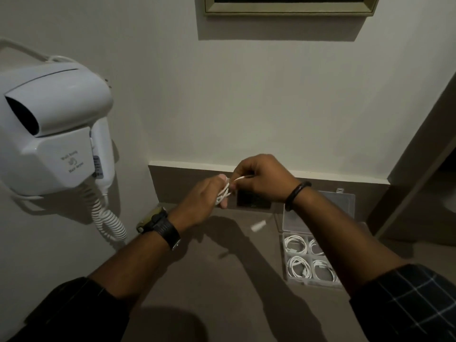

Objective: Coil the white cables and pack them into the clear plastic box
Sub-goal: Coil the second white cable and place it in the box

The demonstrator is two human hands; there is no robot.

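Both hands meet above a matte brown counter, close together and both gripping one thin white cable. The left hand is curled, with the glossy cable looped several times around its fingers in a loose bundle. The right hand pinches the free end of the same cable between thumb and fingertips; a short straight stretch with what looks like a plug sticks out of the pinch, but it is too small to read clearly.

The left wrist carries a chunky dark watch on a ribbed strap, the right a smooth black band. Both sleeves are dark, the right one crossed by thin pale check lines.

The clear plastic box sits on the counter to the right, its hinged lid standing open against the wall. Its shallow tray is split into square compartments; four hold neat round coils of white cable (the right forearm covers the rest of the tray, so any others are hidden). A small white oblong piece near the box is blurred and cannot be identified.

A smooth white plastic hair dryer hangs on the left wall with a springy coiled cord. A picture frame is cut off by the top edge. A dark rectangular panel lies half hidden behind the hands.
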